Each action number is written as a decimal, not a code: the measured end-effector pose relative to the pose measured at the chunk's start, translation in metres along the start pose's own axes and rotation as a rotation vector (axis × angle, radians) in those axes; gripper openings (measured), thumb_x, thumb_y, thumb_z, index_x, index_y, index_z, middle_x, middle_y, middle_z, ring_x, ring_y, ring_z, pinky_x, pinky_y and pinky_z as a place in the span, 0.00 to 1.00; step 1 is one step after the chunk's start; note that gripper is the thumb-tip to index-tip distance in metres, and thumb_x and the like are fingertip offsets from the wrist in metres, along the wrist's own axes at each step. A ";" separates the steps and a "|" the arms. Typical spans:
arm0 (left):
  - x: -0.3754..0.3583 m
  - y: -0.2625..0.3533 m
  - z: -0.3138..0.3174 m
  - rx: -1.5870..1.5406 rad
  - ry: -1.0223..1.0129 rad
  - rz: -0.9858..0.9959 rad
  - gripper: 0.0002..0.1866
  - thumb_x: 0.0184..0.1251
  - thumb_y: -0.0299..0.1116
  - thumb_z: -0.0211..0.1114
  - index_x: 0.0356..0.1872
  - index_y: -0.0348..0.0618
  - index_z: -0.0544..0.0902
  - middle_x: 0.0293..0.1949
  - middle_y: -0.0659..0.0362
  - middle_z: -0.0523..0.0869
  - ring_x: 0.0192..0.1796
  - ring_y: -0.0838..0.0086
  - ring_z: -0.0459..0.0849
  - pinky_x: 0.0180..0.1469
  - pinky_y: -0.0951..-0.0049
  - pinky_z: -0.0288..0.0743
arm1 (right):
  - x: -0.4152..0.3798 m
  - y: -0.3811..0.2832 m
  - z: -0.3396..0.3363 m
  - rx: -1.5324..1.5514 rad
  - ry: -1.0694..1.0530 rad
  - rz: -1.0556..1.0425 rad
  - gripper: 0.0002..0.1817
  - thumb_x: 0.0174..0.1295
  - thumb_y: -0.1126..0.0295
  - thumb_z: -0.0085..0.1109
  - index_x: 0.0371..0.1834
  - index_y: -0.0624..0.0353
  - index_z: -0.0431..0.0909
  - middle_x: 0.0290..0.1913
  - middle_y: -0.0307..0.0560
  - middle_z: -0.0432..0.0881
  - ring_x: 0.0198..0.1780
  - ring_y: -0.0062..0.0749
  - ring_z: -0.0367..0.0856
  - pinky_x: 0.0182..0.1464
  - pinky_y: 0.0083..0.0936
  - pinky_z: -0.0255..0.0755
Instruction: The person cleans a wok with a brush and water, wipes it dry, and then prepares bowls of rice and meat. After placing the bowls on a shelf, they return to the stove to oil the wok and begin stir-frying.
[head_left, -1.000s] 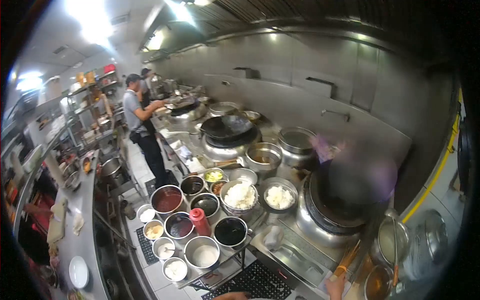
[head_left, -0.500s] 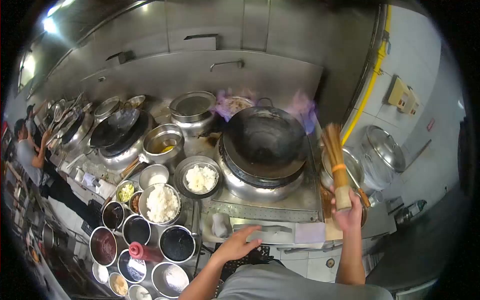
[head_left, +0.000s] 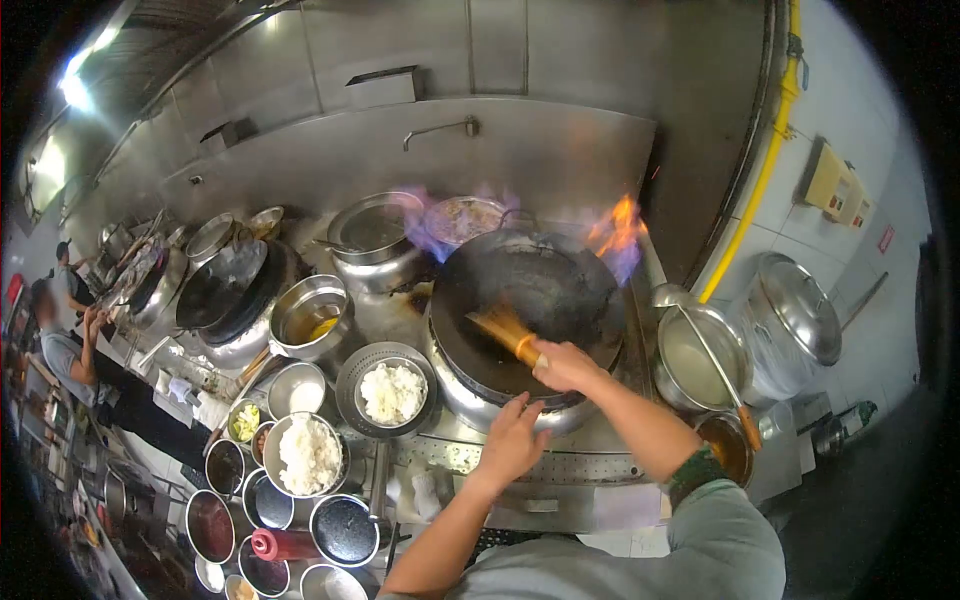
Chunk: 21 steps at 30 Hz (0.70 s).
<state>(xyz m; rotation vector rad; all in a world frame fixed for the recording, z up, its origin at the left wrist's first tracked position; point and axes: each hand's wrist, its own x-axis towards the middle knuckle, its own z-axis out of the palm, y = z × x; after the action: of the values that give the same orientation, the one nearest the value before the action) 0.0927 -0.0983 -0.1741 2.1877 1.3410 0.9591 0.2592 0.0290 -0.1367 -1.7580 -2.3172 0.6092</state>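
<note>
A large dark wok [head_left: 540,280] sits on the burner in front of me, with flames rising behind its rim on both sides. My right hand [head_left: 568,367] is closed around the handle of a bamboo wok brush [head_left: 507,333], whose bristles point left over the inside of the wok. At the wok's front edge, my left hand [head_left: 512,442] is open and holds nothing, its fingers apart and reaching up toward the rim. Left of the wok, a bowl of white rice [head_left: 392,392] rests in a perforated strainer [head_left: 345,387].
A larger bowl of rice [head_left: 310,455], sauce pots [head_left: 345,528] and a red squeeze bottle [head_left: 283,545] crowd the left. At right stand a pot [head_left: 703,350] with a ladle [head_left: 715,365] across it and a lidded container [head_left: 795,310]. Two people [head_left: 75,340] work far left.
My right hand has brought the brush from the right side down and left into the wok. My left hand has moved up toward the rim. Orange flame now shows behind the wok's right side.
</note>
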 end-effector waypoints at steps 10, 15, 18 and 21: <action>0.024 0.009 0.033 -0.036 0.118 0.041 0.16 0.65 0.35 0.68 0.51 0.38 0.84 0.51 0.46 0.83 0.55 0.49 0.80 0.58 0.55 0.75 | 0.040 0.069 -0.045 -0.214 0.387 0.387 0.22 0.63 0.65 0.56 0.61 0.54 0.76 0.48 0.65 0.86 0.50 0.60 0.86 0.54 0.51 0.79; 0.034 0.015 0.031 0.040 0.078 -0.030 0.08 0.66 0.34 0.67 0.38 0.39 0.85 0.35 0.50 0.83 0.43 0.51 0.80 0.47 0.53 0.74 | -0.006 0.014 -0.023 0.291 -0.184 -0.096 0.35 0.60 0.56 0.65 0.71 0.53 0.70 0.49 0.64 0.85 0.49 0.63 0.85 0.51 0.46 0.79; 0.033 0.013 0.034 0.044 0.121 -0.018 0.09 0.67 0.35 0.66 0.35 0.39 0.85 0.34 0.50 0.83 0.41 0.52 0.81 0.44 0.52 0.75 | -0.010 0.043 -0.089 0.308 -0.479 0.052 0.31 0.63 0.58 0.63 0.70 0.53 0.72 0.42 0.62 0.87 0.45 0.55 0.87 0.43 0.45 0.81; 0.033 0.004 0.033 0.038 0.145 -0.023 0.09 0.67 0.36 0.66 0.35 0.40 0.86 0.35 0.51 0.83 0.42 0.52 0.81 0.44 0.53 0.75 | 0.032 0.119 -0.075 -0.315 0.124 0.096 0.29 0.62 0.61 0.61 0.68 0.52 0.72 0.46 0.63 0.86 0.45 0.54 0.87 0.43 0.49 0.81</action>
<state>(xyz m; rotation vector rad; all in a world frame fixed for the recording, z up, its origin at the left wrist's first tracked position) 0.1292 -0.0698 -0.1826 2.1615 1.4570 1.1105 0.3824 0.1023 -0.1219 -1.9845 -2.3549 0.1461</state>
